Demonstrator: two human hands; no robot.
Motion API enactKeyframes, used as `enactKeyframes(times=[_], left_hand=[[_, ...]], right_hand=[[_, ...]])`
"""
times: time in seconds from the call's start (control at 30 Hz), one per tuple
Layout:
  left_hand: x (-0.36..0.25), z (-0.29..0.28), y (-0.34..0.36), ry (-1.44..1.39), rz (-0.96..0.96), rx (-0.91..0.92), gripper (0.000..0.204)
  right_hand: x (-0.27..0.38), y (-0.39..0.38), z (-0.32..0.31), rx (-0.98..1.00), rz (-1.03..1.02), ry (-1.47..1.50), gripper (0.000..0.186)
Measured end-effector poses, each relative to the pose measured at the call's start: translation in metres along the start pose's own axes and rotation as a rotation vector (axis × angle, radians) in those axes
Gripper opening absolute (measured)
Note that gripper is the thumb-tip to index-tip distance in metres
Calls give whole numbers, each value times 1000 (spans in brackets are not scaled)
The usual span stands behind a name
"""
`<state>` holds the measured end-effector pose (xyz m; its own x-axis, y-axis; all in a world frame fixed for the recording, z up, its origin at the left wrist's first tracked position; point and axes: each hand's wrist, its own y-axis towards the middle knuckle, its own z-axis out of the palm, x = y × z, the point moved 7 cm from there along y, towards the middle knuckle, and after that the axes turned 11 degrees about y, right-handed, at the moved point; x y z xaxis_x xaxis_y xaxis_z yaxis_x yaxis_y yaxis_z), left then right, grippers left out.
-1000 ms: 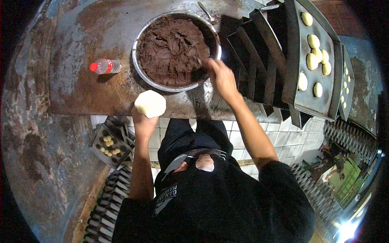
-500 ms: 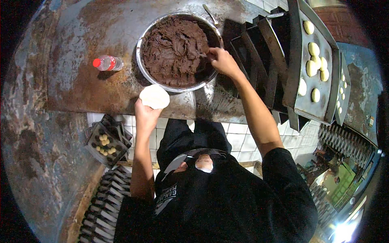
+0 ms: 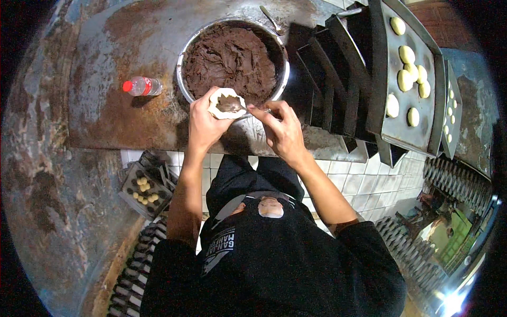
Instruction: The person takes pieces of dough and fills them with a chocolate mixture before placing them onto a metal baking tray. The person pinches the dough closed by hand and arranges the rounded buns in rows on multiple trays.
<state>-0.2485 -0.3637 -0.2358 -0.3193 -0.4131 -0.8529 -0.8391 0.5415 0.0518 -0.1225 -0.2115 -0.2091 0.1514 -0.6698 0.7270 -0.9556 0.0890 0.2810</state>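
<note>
My left hand [image 3: 205, 126] holds a cupped piece of pale dough [image 3: 215, 111] at the near edge of the metal bowl [image 3: 285, 74]. A lump of dark brown filling [image 3: 229, 103] sits in the middle of that dough. My right hand [image 3: 287, 131] is closed on a thin scooping tool, mostly hidden by the fingers, with its end against the filling. Thick brown paste [image 3: 232, 61] fills much of the bowl, with a hollow toward its right side.
A red-capped plastic bottle [image 3: 143, 86] lies left of the bowl. Behind the bowl is a metal utensil [image 3: 271, 19]. Stacked dark trays rise at right; the top tray [image 3: 396, 127] bears several dough balls [image 3: 405, 80]. Lower left, another tray [image 3: 127, 198] holds small balls.
My right hand has come out of the bowl to the dough in my left hand. The dough has moved up and right, is now cupped, and has brown filling in it.
</note>
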Motion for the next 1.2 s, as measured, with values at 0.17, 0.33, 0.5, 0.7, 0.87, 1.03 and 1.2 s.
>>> enactKeyframes(times=[0.17,0.33,0.5,0.7,0.87,1.03,1.2], left_hand=[[40,17,-8,44,-115,97,35],[29,37,-11,-43,-65,301,40],[-21,38,-7,78,79,288,43],[-18,41,-10,237,87,257,37],[12,40,-19,103,-27,201,35],[6,61,-21,-102,-13,417,33],[-18,63,-24,-107,16,656,37]], right_hand=[[-74,-92,18,-193,351,265,34],[-62,-100,-9,-127,519,415,18],[-23,-25,-29,96,565,688,21],[-60,-65,-9,123,673,745,22],[-157,-191,47,31,1026,891,28],[-209,-223,52,119,890,127,43],[-33,-46,-37,129,297,233,86]])
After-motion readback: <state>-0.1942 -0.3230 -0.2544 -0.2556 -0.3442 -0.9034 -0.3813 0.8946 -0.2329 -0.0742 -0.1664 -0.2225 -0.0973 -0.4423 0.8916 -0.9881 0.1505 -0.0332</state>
